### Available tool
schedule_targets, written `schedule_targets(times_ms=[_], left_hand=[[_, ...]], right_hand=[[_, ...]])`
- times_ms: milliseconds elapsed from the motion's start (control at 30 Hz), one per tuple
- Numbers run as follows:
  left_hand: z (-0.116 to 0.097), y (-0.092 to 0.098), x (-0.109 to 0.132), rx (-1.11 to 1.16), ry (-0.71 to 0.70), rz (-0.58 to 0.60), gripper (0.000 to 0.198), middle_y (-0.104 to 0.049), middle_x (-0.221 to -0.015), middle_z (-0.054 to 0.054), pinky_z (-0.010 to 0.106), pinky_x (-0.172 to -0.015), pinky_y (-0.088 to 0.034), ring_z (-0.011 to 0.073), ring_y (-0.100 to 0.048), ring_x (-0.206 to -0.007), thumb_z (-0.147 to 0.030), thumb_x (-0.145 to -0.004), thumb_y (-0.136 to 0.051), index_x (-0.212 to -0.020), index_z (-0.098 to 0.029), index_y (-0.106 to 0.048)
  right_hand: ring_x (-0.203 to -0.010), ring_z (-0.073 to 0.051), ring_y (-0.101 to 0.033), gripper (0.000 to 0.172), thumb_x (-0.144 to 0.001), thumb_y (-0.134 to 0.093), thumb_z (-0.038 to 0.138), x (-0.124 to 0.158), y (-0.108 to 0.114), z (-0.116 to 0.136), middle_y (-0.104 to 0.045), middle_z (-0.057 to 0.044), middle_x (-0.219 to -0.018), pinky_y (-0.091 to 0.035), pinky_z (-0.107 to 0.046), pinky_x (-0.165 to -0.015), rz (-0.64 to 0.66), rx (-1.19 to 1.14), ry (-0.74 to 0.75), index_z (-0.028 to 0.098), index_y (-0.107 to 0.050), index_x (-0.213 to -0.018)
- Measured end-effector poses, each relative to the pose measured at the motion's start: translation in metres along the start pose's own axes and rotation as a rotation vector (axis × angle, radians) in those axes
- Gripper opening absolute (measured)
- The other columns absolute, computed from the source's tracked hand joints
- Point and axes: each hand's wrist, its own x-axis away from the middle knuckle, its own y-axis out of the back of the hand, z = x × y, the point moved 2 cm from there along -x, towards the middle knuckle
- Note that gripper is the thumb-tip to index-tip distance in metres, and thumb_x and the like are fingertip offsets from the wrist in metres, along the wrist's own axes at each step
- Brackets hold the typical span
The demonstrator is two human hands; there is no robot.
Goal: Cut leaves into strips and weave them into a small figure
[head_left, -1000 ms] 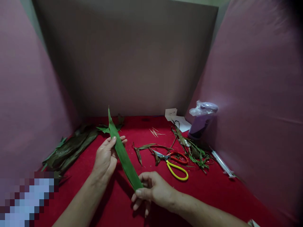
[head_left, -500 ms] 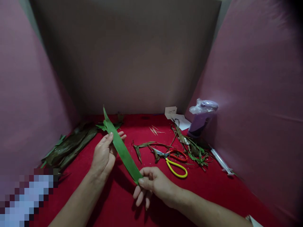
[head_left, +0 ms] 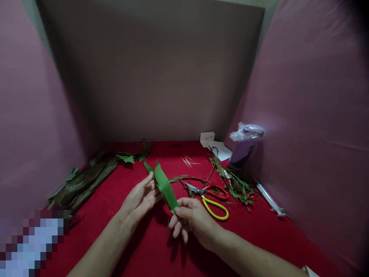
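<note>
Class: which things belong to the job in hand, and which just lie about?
In hand:
long green leaf, pinched by right hand, left hand alongside

Apparently lying about:
red-and-yellow-handled metal scissors
thin pale sticks
clear plastic syringe
purple plastic bottle

The leaf (head_left: 166,187) is showing green, narrow and smooth, with two tips standing apart at its far end. It is slanting up and leftward, its near end being pinched by the right hand (head_left: 200,222), its far part meeting the left hand (head_left: 140,201).
</note>
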Motion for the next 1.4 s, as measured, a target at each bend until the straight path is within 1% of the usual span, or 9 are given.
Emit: schedule_targets(times_ms=[67, 133, 300, 467, 600, 733, 1033, 1200, 1400], left_hand=[[0.004, 0.000, -0.001, -0.058, 0.037, 0.018, 0.018, -0.068, -0.086, 0.021, 0.038, -0.067, -0.057, 0.0260, -0.068, -0.075, -0.020, -0.084, -0.051, -0.086, -0.005, -0.061], [0.004, -0.002, 0.000, -0.100, 0.010, 0.021, 0.020, -0.067, -0.092, 0.022, 0.037, -0.071, -0.057, 0.0256, -0.068, -0.079, -0.022, -0.085, -0.050, -0.086, -0.005, -0.061], [-0.008, -0.008, 0.006, -0.144, -0.282, 0.030, 0.015, -0.066, -0.104, 0.019, 0.039, -0.075, -0.056, 0.0278, -0.065, -0.093, -0.016, -0.085, -0.049, -0.093, -0.010, -0.060], [-0.005, 0.003, -0.004, -0.127, -0.122, -0.087, 0.018, -0.069, -0.091, 0.022, 0.033, -0.066, -0.059, 0.0250, -0.069, -0.079, -0.010, -0.085, -0.046, -0.094, -0.004, -0.060], [-0.003, 0.011, -0.011, -0.111, -0.111, -0.127, 0.022, -0.069, -0.084, 0.021, 0.032, -0.064, -0.059, 0.0230, -0.070, -0.071, -0.006, -0.085, -0.041, -0.099, 0.000, -0.057], [-0.004, 0.013, -0.012, -0.107, -0.162, -0.159, 0.023, -0.069, -0.084, 0.021, 0.031, -0.066, -0.059, 0.0229, -0.070, -0.073, -0.005, -0.085, -0.039, -0.098, 0.002, -0.058], [-0.008, 0.008, -0.007, -0.151, -0.387, -0.162, 0.017, -0.071, -0.083, 0.016, 0.027, -0.065, -0.058, 0.0216, -0.070, -0.078, 0.001, -0.081, -0.045, -0.082, -0.007, -0.060], [-0.012, 0.005, -0.004, -0.162, -0.446, -0.136, 0.015, -0.072, -0.080, 0.014, 0.030, -0.065, -0.058, 0.0226, -0.070, -0.077, -0.001, -0.080, -0.047, -0.078, -0.009, -0.059], [-0.021, 0.011, -0.005, -0.144, -0.488, -0.152, 0.014, -0.072, -0.076, 0.012, 0.028, -0.064, -0.057, 0.0197, -0.070, -0.073, -0.004, -0.081, -0.048, -0.075, -0.009, -0.059]], right_hand=[[-0.042, -0.011, -0.059, 0.025, -0.068, -0.060, 0.033, 0.000, 0.000, 0.000, -0.065, -0.005, -0.061, -0.033, -0.012, -0.031, -0.015, 0.000, -0.006, 0.014, -0.046, -0.077], [-0.040, -0.011, -0.058, 0.021, -0.066, -0.057, 0.029, -0.001, 0.001, -0.001, -0.065, -0.004, -0.058, -0.032, -0.012, -0.029, -0.026, 0.014, -0.033, 0.015, -0.045, -0.077], [-0.038, -0.012, -0.058, 0.020, -0.063, -0.052, 0.027, -0.003, 0.001, -0.006, -0.065, -0.005, -0.056, -0.030, -0.012, -0.029, 0.000, 0.054, -0.096, 0.015, -0.045, -0.077], [-0.040, -0.011, -0.059, 0.021, -0.063, -0.052, 0.027, -0.003, 0.001, -0.008, -0.066, -0.005, -0.059, -0.031, -0.012, -0.030, 0.028, 0.018, -0.113, 0.015, -0.044, -0.079], [-0.040, -0.012, -0.060, 0.021, -0.064, -0.052, 0.027, -0.003, 0.000, -0.008, -0.067, -0.005, -0.059, -0.032, -0.012, -0.029, 0.031, 0.006, -0.112, 0.015, -0.044, -0.079], [-0.040, -0.013, -0.060, 0.021, -0.063, -0.051, 0.026, -0.003, -0.001, -0.010, -0.067, -0.007, -0.060, -0.033, -0.012, -0.027, 0.058, 0.000, -0.120, 0.015, -0.044, -0.079], [-0.040, -0.012, -0.059, 0.023, -0.064, -0.051, 0.030, 0.001, -0.007, -0.012, -0.065, -0.004, -0.060, -0.038, -0.013, -0.029, 0.099, 0.100, -0.151, 0.015, -0.045, -0.080], [-0.040, -0.011, -0.059, 0.025, -0.064, -0.053, 0.033, 0.002, -0.009, -0.012, -0.065, -0.004, -0.060, -0.038, -0.013, -0.029, 0.091, 0.118, -0.142, 0.016, -0.044, -0.079], [-0.038, -0.011, -0.058, 0.025, -0.064, -0.052, 0.031, 0.001, -0.009, -0.013, -0.066, -0.004, -0.060, -0.038, -0.013, -0.027, 0.094, 0.132, -0.153, 0.015, -0.043, -0.081]])
